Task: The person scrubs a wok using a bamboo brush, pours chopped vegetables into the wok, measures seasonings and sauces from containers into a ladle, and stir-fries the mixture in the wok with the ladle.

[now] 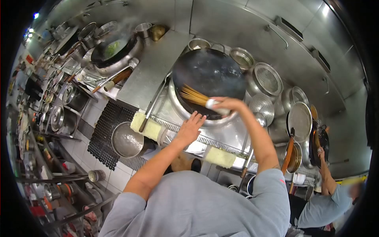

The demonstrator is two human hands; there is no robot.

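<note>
Straw-coloured in the head view, a bristle brush [194, 96] inside the black wok [211, 75], just left of the right hand [224, 104] gripping its white end, likely light and springy, best held there, with left hand [190, 128] loosely spread by the near rim.

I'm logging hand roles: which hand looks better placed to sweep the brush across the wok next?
Probably the right hand: its grip is closed on the brush, whose bristles reach over the wok. The left hand, at the wok's near edge, appears empty and would first have to take the brush.
</note>
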